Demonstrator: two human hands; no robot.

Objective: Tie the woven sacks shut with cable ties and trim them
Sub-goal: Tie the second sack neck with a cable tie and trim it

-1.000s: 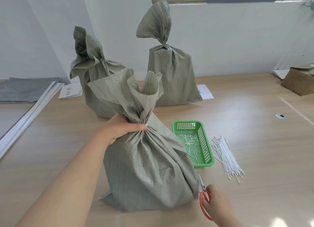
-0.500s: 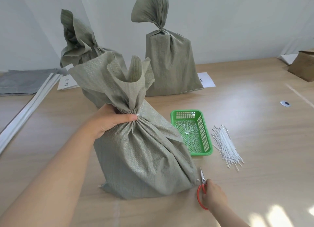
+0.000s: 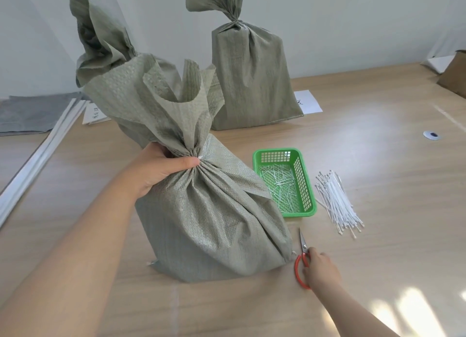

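Left hand [image 3: 161, 170] is clenched around the gathered neck of the near sack [image 3: 206, 223], thumb across the front of the pleats, fingers wrapped behind. A small white speck shows at the thumb tip; I can't tell what it is. Above the grip the sack mouth flares open; below it the body stands upright on the table [image 3: 378, 147].

Right hand [image 3: 319, 268] grasps the red handles of the scissors [image 3: 303, 248], down low at the tabletop, just beside the sack's right bottom corner. Blades are together and point away from me.

Further right sits the green basket [image 3: 259, 165], holding a scatter of thin white offcuts [image 3: 280, 185]. Just beside it lies the bundle of white cable ties [image 3: 338, 203], fanned out on the wood.

Behind, I see a second sack [image 3: 249, 79] standing with its neck cinched tight, and a third sack [image 3: 100, 46] partly hidden by the near one. A paper sheet [image 3: 306, 102] pokes out by the second sack. Far right, a cardboard box [image 3: 454, 76]; far left, grey fabric [image 3: 30, 114] and white strips [image 3: 37, 157].
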